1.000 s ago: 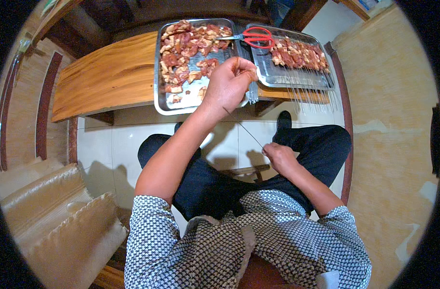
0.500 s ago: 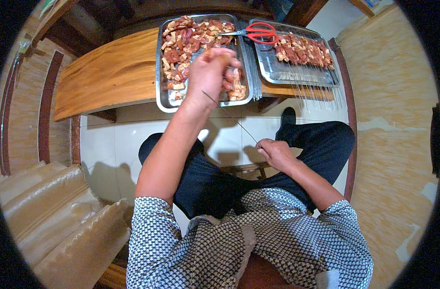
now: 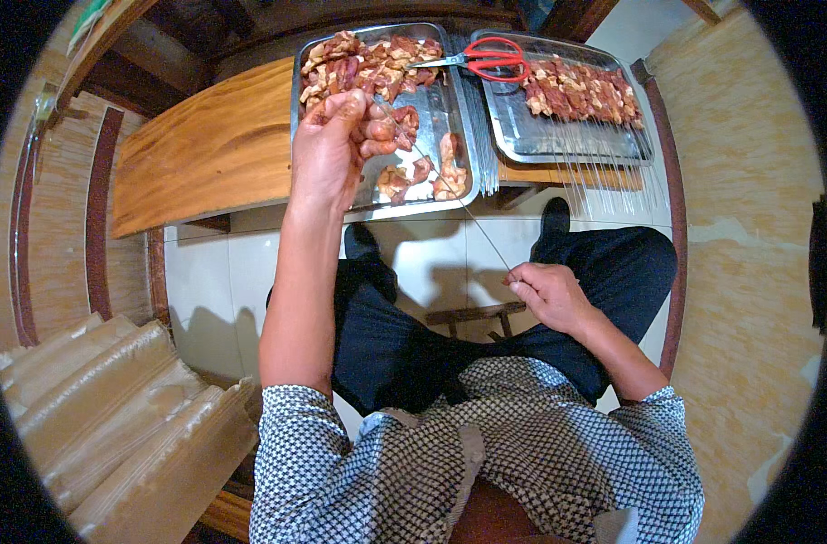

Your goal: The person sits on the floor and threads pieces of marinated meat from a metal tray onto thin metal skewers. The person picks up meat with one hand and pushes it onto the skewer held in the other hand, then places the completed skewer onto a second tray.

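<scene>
My right hand (image 3: 551, 295) is closed round the near end of a thin metal skewer (image 3: 472, 215), which slants up and left over the floor. At its far end my left hand (image 3: 345, 136) pinches a piece of raw meat (image 3: 405, 125) against the skewer tip; how far the tip has gone in is hidden by the fingers. Under that hand lies a metal tray (image 3: 442, 109) with loose cut meat (image 3: 386, 63) heaped at the far side. A few pieces (image 3: 451, 165) rest nearer its front.
Red-handled scissors (image 3: 499, 60) lie across the rims of both trays. The right tray (image 3: 533, 136) holds loaded meat skewers (image 3: 584, 91), their bare ends jutting over the front edge. Bare skewers (image 3: 488, 136) lie between the trays. A wooden bench (image 3: 205, 136) extends left.
My left hand has moved left and now has a piece of meat at the skewer tip. The right hand keeps its grip on the skewer. The view has shifted slightly.
</scene>
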Demonstrator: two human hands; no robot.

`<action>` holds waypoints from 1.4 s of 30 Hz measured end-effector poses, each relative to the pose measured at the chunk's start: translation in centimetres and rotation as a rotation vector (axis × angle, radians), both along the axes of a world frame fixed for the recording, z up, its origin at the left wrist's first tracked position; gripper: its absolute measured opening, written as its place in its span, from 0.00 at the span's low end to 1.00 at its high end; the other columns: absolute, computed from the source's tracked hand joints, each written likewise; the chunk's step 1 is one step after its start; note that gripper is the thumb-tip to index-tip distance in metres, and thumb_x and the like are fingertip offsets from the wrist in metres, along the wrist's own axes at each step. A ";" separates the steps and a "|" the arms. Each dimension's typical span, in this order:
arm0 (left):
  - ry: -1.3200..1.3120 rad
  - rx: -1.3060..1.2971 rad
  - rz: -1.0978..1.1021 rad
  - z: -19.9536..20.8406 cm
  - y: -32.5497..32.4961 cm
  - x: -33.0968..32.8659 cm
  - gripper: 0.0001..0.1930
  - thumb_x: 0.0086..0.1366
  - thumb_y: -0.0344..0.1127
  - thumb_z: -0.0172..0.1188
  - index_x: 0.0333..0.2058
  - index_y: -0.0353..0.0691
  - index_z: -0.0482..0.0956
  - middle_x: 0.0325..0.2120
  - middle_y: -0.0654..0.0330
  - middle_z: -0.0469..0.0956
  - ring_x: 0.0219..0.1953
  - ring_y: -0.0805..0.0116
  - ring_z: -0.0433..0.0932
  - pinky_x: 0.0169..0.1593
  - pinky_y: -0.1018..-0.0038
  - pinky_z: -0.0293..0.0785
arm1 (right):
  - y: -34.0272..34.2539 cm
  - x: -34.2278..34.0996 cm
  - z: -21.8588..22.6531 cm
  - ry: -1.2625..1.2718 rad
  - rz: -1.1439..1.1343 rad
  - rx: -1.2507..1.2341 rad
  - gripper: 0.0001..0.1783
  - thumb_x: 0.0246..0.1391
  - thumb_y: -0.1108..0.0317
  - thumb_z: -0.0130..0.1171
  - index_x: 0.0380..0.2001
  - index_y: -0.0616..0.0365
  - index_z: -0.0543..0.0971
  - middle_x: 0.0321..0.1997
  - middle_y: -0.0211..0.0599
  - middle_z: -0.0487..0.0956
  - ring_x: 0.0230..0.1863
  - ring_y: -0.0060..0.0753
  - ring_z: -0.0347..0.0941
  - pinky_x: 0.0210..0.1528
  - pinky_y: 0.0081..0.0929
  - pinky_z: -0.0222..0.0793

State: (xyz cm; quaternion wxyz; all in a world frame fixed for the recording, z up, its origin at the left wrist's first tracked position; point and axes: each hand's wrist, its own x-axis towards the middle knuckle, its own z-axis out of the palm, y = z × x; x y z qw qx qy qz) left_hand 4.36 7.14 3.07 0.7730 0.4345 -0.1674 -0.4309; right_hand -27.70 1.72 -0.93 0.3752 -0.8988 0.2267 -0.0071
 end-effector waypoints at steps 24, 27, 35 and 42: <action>-0.146 0.183 -0.167 -1.0 -2.4 -1.5 0.05 0.62 0.31 0.51 0.33 0.37 0.73 0.23 0.57 0.74 0.20 0.71 0.73 0.24 0.71 0.76 | -6.3 6.3 3.3 -0.133 -0.088 0.407 0.13 0.56 0.62 0.51 0.41 0.55 0.75 0.21 0.37 0.72 0.22 0.27 0.69 0.25 0.28 0.65; -0.676 0.390 -0.069 -1.6 -2.3 -1.3 0.06 0.61 0.33 0.56 0.31 0.37 0.74 0.23 0.58 0.76 0.23 0.72 0.74 0.29 0.76 0.74 | -9.7 8.9 5.5 -0.211 -0.236 0.470 0.13 0.58 0.61 0.48 0.39 0.58 0.76 0.17 0.26 0.67 0.17 0.16 0.62 0.20 0.18 0.59; -1.683 0.957 -0.485 -3.8 -4.2 -5.1 0.09 0.51 0.31 0.58 0.30 0.34 0.73 0.25 0.44 0.76 0.29 0.46 0.76 0.33 0.58 0.73 | -12.5 9.5 4.9 -0.369 -0.208 0.403 0.14 0.57 0.60 0.49 0.32 0.59 0.78 0.16 0.25 0.69 0.17 0.16 0.65 0.21 0.20 0.62; -1.657 0.957 -0.413 -4.9 -4.6 -3.0 0.05 0.49 0.26 0.54 0.27 0.32 0.73 0.23 0.44 0.75 0.26 0.48 0.76 0.30 0.60 0.71 | -12.4 8.8 4.5 -0.366 -0.249 0.530 0.13 0.57 0.61 0.50 0.29 0.59 0.78 0.14 0.26 0.69 0.13 0.15 0.63 0.16 0.19 0.61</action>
